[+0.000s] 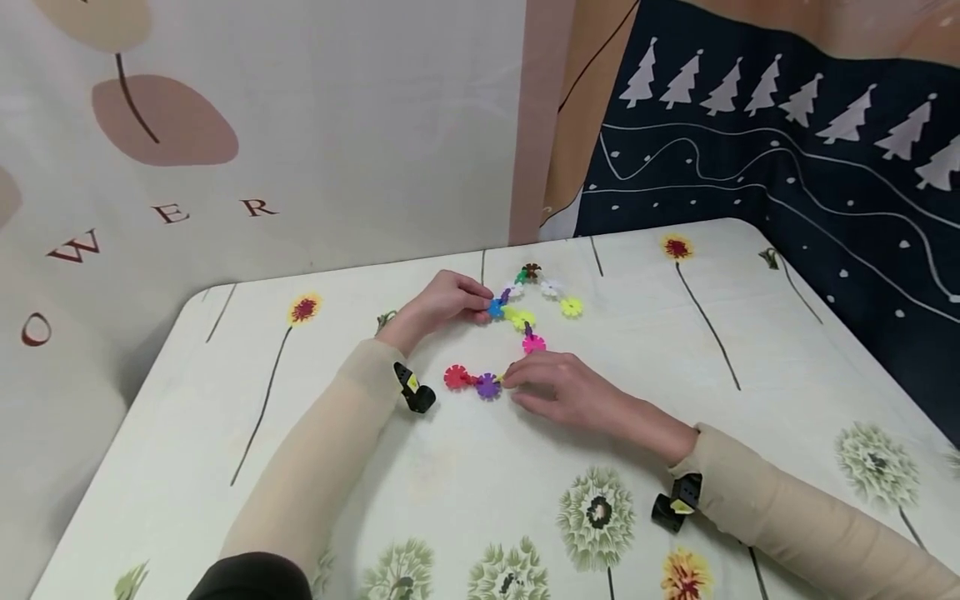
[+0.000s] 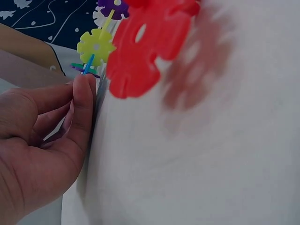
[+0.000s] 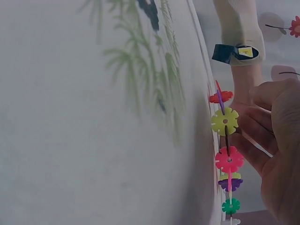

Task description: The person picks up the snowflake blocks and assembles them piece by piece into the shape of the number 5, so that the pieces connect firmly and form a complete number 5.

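Observation:
A chain of colourful flower-shaped plastic discs lies in a bend on the table. My left hand (image 1: 447,304) pinches a blue disc (image 1: 496,309) at the chain's far part; in the left wrist view the blue disc (image 2: 88,64) stands edge-on at the thumb and fingertips. My right hand (image 1: 573,388) is at the near bend, its fingers touching or close beside a yellow disc (image 3: 225,121). In the right wrist view, the thumb stays apart from that disc. A pink disc (image 1: 533,343) sits just beyond the hand. Red disc (image 1: 456,377) and purple disc (image 1: 488,386) form the near left end.
The chain's other end has a brown disc (image 1: 532,271), a white disc (image 1: 551,288) and a yellow-green disc (image 1: 572,307). A flower-print cloth (image 1: 420,492) covers the table. Curtains stand close behind, one dark with trees (image 1: 750,167). Both wrists wear small black cameras (image 1: 414,388).

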The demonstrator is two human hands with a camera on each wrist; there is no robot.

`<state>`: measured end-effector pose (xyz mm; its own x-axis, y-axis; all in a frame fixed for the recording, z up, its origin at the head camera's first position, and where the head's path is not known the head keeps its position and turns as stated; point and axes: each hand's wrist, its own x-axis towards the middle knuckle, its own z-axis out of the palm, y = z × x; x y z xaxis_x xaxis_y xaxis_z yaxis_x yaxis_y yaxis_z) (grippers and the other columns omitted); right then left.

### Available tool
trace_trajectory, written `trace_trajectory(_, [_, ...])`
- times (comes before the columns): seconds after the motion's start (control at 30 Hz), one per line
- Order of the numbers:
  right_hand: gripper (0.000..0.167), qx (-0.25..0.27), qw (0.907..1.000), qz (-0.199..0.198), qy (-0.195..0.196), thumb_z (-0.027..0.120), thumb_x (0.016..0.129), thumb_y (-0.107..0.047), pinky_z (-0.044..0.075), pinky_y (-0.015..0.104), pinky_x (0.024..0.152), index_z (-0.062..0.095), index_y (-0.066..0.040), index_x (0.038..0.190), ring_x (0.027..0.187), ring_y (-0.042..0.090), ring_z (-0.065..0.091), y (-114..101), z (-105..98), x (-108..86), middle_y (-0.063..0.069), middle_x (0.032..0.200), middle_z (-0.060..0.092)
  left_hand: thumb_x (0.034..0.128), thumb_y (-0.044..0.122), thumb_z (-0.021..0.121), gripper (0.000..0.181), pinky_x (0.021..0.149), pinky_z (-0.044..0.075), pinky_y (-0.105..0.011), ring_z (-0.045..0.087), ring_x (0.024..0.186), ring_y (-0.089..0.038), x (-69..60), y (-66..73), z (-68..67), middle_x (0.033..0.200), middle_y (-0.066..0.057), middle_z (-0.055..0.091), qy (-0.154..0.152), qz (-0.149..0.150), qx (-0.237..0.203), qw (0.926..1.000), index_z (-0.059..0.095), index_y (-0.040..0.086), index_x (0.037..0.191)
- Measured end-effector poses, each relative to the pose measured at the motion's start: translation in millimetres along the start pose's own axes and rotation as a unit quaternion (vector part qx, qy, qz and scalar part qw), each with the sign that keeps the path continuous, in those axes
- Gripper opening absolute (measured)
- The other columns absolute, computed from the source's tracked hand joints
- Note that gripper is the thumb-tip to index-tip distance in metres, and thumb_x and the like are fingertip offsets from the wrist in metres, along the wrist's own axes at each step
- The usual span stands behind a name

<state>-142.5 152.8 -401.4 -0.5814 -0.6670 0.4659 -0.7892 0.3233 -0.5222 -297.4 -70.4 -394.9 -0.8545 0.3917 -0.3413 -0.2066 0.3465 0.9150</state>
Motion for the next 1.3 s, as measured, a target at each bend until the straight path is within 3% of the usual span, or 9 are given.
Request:
trace_trajectory(0.2, [0.025, -0.01, 0.9998, 0.0, -0.016, 0.081, 0.085, 0.001, 0.057, 0.038, 0.093, 0.076, 0.001, 0.11, 0.106, 0.024, 0.07, 0.7, 1.6, 3.1, 0.01, 0.111, 0.074, 0.0991, 0.002, 0.066, 0.027, 0.078, 0.06, -0.028, 0.071, 0.077, -0.016, -6.9, -4.5, -5.9, 0.114, -0.021, 0.069, 0.003, -0.013, -0.003, 0.9999, 0.067, -0.007, 0.124])
trace_trajectory(0.77, [0.024, -0.018, 0.9988, 0.02, -0.042, 0.079, 0.087, 0.001, 0.056, 0.036, 0.094, 0.076, -0.001, 0.11, 0.106, 0.023, 0.068, 4.8, 2.4, 11.3, 0.008, 0.11, 0.073, 0.0987, -0.005, 0.063, 0.034, 0.087, 0.059, -0.032, 0.073, 0.084, -0.018, -35.5, -18.1, -22.9, 0.118, -0.022, 0.062, 0.04, -0.036, -0.104, 0.9932, 0.058, -0.013, 0.131])
trace_trajectory(1.07, [0.023, -0.017, 0.999, 0.011, -0.04, 0.081, 0.084, 0.003, 0.056, 0.035, 0.094, 0.076, 0.0, 0.107, 0.104, 0.024, 0.068, 4.6, 4.4, 14.5, 0.008, 0.108, 0.072, 0.1002, 0.0, 0.063, 0.037, 0.079, 0.06, -0.028, 0.072, 0.079, -0.016, -55.3, -25.7, -40.2, 0.109, -0.019, 0.065, 0.05, -0.052, -0.102, 0.9921, 0.055, -0.01, 0.135])
trace_trajectory(1.2, [0.024, -0.011, 0.9987, 0.018, -0.047, 0.081, 0.085, 0.002, 0.055, 0.035, 0.096, 0.076, 0.0, 0.109, 0.107, 0.024, 0.067, 3.0, 4.9, 15.3, 0.008, 0.111, 0.071, 0.103, 0.008, 0.062, 0.035, 0.068, 0.057, -0.021, 0.065, 0.072, -0.013, -49.2, -21.0, -48.0, 0.101, -0.016, 0.067, 0.078, -0.034, -0.078, 0.9933, 0.058, -0.011, 0.132])
trace_trajectory(1.3, [0.025, -0.012, 0.9977, 0.036, -0.056, 0.08, 0.086, 0.0, 0.054, 0.035, 0.097, 0.075, 0.0, 0.111, 0.11, 0.025, 0.066, 1.6, 4.6, 14.9, 0.009, 0.114, 0.071, 0.1019, 0.01, 0.064, 0.034, 0.061, 0.051, -0.019, 0.059, 0.067, -0.012, -35.3, -17.6, -48.5, 0.102, -0.016, 0.066, 0.117, -0.008, -0.071, 0.9906, 0.061, -0.01, 0.129])
